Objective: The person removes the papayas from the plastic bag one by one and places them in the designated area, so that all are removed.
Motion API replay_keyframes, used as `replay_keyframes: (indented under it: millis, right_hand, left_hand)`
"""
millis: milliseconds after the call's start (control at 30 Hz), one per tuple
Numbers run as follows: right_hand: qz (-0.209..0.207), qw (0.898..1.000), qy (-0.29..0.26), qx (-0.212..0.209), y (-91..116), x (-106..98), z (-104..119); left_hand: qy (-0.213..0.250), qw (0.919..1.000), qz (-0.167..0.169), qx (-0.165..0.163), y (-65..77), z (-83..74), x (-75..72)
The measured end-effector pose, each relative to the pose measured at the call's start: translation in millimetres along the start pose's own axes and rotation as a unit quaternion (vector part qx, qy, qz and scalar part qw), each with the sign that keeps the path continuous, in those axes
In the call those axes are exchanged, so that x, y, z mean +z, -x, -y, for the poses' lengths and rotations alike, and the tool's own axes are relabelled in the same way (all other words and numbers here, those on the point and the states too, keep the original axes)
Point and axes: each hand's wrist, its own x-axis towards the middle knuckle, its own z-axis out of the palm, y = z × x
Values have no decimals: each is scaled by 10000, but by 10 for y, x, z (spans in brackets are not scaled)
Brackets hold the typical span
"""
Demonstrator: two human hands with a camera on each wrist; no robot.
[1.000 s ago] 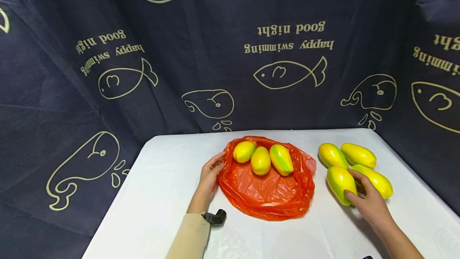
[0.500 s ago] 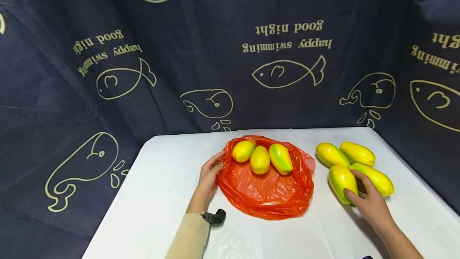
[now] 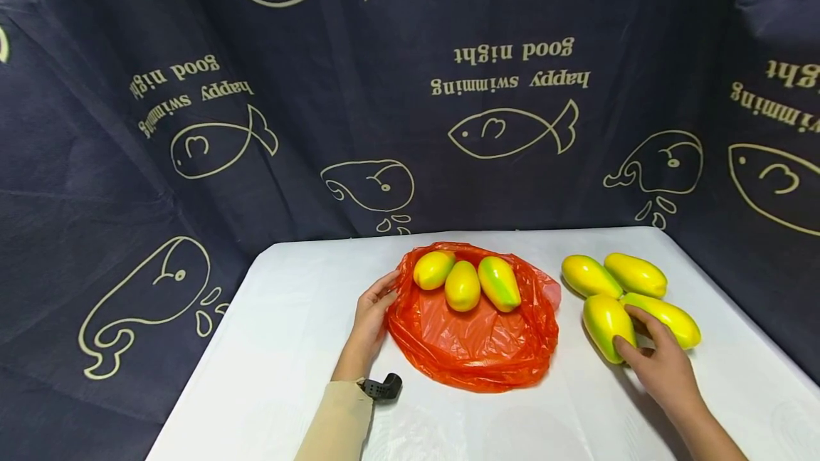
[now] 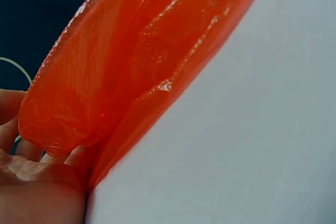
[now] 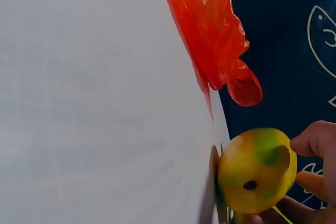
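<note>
In the head view my left hand [image 3: 373,310] touches the left rim of a red plastic bag [image 3: 477,368], its fingers loosely extended. The left wrist view has the red film [image 4: 68,103] lying in front of part of these fingers. Three yellow-green mangoes [image 3: 463,286] lie in the far part of the bag's wide mouth. On the right, my right hand [image 3: 663,368] grips another mango [image 3: 605,329] between thumb and fingers. That mango's end, with a dark spot, faces the right wrist view, close to the white tabletop. Part of its right side is behind the hand.
Three more mangoes [image 3: 636,274] lie grouped just beyond the gripped one, close together. All rest on a white-covered table [image 3: 269,347]. Dark blue cloth [image 3: 359,91] printed with fish and whales hangs behind and at both sides.
Both hands stay in nearly the same places. The mango just beyond the gripped one has shifted slightly left. The head view has drifted a little.
</note>
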Motion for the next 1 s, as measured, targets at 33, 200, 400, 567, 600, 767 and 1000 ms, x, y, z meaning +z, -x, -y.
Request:
replay_keyframes:
  millis: [33, 200, 400, 567, 600, 767, 1000]
  right_hand:
    - [-95, 9999, 32, -36, 5, 1, 6]
    - [-412, 9988, 160, -208, 11, -9, 46]
    - [-505, 9984, 269, -43, 0, -45, 144]
    - [-702, 9973, -6, -197, -50, -95, 237]
    - [-746, 9968, -115, -249, -70, -105, 255]
    - [-842, 9939, -540, -471, -163, -148, 364]
    - [-685, 9918, -885, -624, -225, -124, 527]
  left_hand:
    - [-15, 10000, -5, -4, 2, -2, 0]
    - [-5, 10000, 9, -13, 5, -11, 1]
    - [-23, 10000, 40, -5, 13, -11, 1]
    - [-26, 10000, 31, 39, 9, -8, 1]
    - [-8, 10000, 23, 38, 7, -6, 0]
    - [35, 10000, 24, -24, 4, 7, -3]
    - [-26, 10000, 38, 37, 0, 9, 0]
